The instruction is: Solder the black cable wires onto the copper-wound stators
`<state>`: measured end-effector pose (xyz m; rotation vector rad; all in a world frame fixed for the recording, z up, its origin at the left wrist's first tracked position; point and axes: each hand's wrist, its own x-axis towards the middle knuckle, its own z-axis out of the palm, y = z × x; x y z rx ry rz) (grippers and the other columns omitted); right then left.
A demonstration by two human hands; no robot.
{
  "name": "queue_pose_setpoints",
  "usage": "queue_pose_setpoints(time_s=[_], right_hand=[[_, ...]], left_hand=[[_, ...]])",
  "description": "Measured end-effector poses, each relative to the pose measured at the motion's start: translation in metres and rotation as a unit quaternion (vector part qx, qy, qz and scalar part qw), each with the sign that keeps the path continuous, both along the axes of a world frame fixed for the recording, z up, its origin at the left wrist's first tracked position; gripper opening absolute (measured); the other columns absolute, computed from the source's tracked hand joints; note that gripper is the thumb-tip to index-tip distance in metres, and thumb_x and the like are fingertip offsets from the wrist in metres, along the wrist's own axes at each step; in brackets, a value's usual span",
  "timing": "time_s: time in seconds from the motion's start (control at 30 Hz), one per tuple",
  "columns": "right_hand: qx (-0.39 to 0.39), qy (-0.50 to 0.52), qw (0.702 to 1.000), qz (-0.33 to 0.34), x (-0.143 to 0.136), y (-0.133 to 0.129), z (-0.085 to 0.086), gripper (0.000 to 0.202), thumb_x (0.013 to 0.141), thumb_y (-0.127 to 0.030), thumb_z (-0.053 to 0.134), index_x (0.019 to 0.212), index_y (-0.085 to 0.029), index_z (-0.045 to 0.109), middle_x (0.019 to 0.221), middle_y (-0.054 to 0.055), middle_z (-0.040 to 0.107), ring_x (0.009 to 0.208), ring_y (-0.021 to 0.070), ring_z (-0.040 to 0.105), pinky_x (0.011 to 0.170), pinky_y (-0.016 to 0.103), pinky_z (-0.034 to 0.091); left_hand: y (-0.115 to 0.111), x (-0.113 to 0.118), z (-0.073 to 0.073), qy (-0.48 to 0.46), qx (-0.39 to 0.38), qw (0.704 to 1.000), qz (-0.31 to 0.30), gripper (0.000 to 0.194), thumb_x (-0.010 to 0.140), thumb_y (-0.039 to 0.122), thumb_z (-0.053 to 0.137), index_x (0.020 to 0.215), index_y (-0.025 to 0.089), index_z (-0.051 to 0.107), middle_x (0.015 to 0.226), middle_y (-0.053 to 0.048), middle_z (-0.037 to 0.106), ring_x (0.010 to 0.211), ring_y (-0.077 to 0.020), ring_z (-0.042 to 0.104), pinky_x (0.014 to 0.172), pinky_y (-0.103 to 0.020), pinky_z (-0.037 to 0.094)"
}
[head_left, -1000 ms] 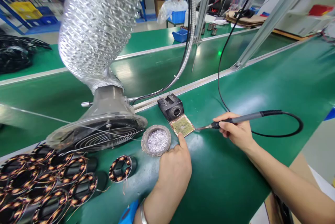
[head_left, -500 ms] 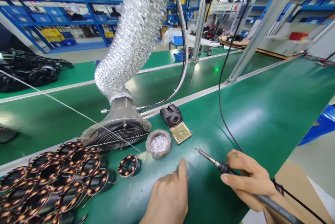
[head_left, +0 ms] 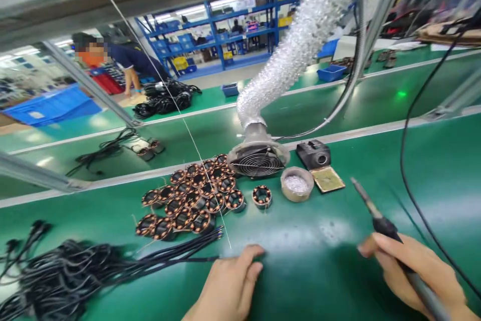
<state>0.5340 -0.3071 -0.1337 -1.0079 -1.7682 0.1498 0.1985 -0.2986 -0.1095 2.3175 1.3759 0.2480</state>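
In my right hand (head_left: 417, 271) is a soldering iron (head_left: 383, 226), its tip pointing up and left above the green table. My left hand (head_left: 229, 281) hangs over the table with loosely bent fingers, thumb and index finger slightly apart, nothing visible between them. One black cable (head_left: 188, 260) runs up to its edge; whether they touch I cannot tell. A thin pale wire (head_left: 191, 133) slants down to just above this hand. Copper-wound motor stators (head_left: 195, 196) stand in a cluster beyond the cable ends. A single stator (head_left: 262, 197) sits apart, left of a round solder-filled dish (head_left: 296, 184).
A soldering iron stand (head_left: 315, 154) with a sponge tray (head_left: 328, 179) is right of the dish. Behind it hangs a fume extractor hood (head_left: 259, 155) on a silver duct (head_left: 289, 55). Bundled black cables (head_left: 63, 276) lie at left. Another person (head_left: 131, 63) bends over the far bench.
The view has swung left, bringing the cable bundle and another person into sight. My left hand has moved from near the dish to the cable ends, its index finger now bent. The soldering iron stays in my right hand.
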Motion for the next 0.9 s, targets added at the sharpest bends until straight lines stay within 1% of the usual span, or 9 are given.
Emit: queue_pose_setpoints(time_s=[0.1,0.17,0.27,0.37,0.47,0.57,0.63,0.77,0.9], right_hand=[[0.036,-0.046,0.998,0.014,-0.042,0.029,-0.008,0.040,0.088,-0.005,0.051,0.119,-0.029,0.061,0.069,-0.002,0.072,0.052,0.0158,0.068,0.053,0.026,0.059],[0.036,-0.067,0.997,0.029,-0.069,0.051,-0.015,0.029,0.090,-0.009,0.052,0.112,-0.025,0.061,0.083,0.002,0.075,0.065,0.0187,0.073,0.060,0.029,0.062],[0.028,-0.098,0.994,0.043,-0.101,0.081,-0.027,0.023,0.089,-0.011,0.050,0.108,-0.021,0.059,0.110,0.011,0.073,0.092,0.0237,0.073,0.076,0.035,0.063],[0.009,-0.114,0.992,0.047,-0.121,0.097,-0.033,0.028,0.087,-0.012,0.049,0.114,-0.016,0.052,0.126,0.020,0.063,0.106,0.0263,0.069,0.081,0.039,0.062],[-0.005,-0.112,0.992,0.048,-0.129,0.088,-0.034,0.031,0.085,-0.013,0.051,0.116,-0.016,0.047,0.126,0.023,0.061,0.109,0.0276,0.066,0.082,0.042,0.061],[-0.013,-0.103,0.993,0.057,-0.128,0.062,-0.033,0.036,0.082,-0.019,0.058,0.115,-0.018,0.045,0.113,0.018,0.065,0.103,0.0273,0.067,0.081,0.043,0.060],[-0.023,-0.097,0.992,0.071,-0.129,0.047,-0.031,0.043,0.079,-0.023,0.063,0.117,-0.018,0.044,0.110,0.017,0.065,0.103,0.0284,0.066,0.082,0.044,0.059],[-0.061,-0.090,0.987,0.115,-0.137,0.037,-0.028,0.047,0.079,-0.025,0.062,0.121,-0.018,0.043,0.114,0.015,0.065,0.100,0.0260,0.068,0.083,0.040,0.059],[-0.076,-0.077,0.986,0.126,-0.137,0.036,-0.030,0.045,0.081,-0.027,0.065,0.120,-0.019,0.043,0.114,0.014,0.065,0.101,0.0254,0.067,0.084,0.039,0.059]], left_hand=[[0.010,-0.015,0.005,0.029,0.006,0.998,0.055,0.031,0.100,0.021,0.033,0.115,0.024,0.060,0.068,0.003,0.072,0.063,-0.0159,0.071,0.057,-0.022,0.050],[0.025,-0.014,0.007,0.047,0.021,0.996,0.075,0.033,0.100,0.022,0.032,0.120,0.022,0.059,0.074,0.000,0.074,0.068,-0.0173,0.072,0.063,-0.024,0.052],[0.055,0.004,0.010,0.087,0.043,0.990,0.103,0.040,0.100,0.022,0.034,0.137,0.017,0.050,0.090,-0.007,0.077,0.079,-0.0207,0.074,0.074,-0.030,0.054],[0.076,0.028,0.012,0.119,0.051,0.986,0.106,0.046,0.099,0.025,0.036,0.143,0.010,0.044,0.095,-0.014,0.076,0.084,-0.0251,0.074,0.078,-0.035,0.054],[0.078,0.036,0.012,0.108,0.043,0.989,0.090,0.043,0.099,0.024,0.036,0.139,0.013,0.049,0.099,-0.014,0.076,0.090,-0.0264,0.073,0.080,-0.037,0.054],[0.063,0.023,0.008,0.079,0.021,0.996,0.045,0.043,0.100,0.024,0.036,0.140,0.021,0.050,0.106,-0.009,0.076,0.092,-0.0237,0.073,0.081,-0.034,0.054],[0.052,0.009,0.003,0.047,0.002,0.999,0.013,0.042,0.100,0.025,0.037,0.140,0.022,0.051,0.106,-0.007,0.076,0.090,-0.0224,0.073,0.080,-0.033,0.053],[0.040,-0.011,-0.003,0.012,-0.018,1.000,0.016,0.030,0.097,0.025,0.045,0.120,0.019,0.064,0.081,-0.002,0.075,0.070,-0.0185,0.070,0.067,-0.027,0.049],[0.037,-0.018,-0.007,0.013,0.025,0.999,0.022,0.022,0.096,0.028,0.049,0.095,0.019,0.069,0.060,0.002,0.065,0.055,-0.0153,0.062,0.056,-0.024,0.040]])
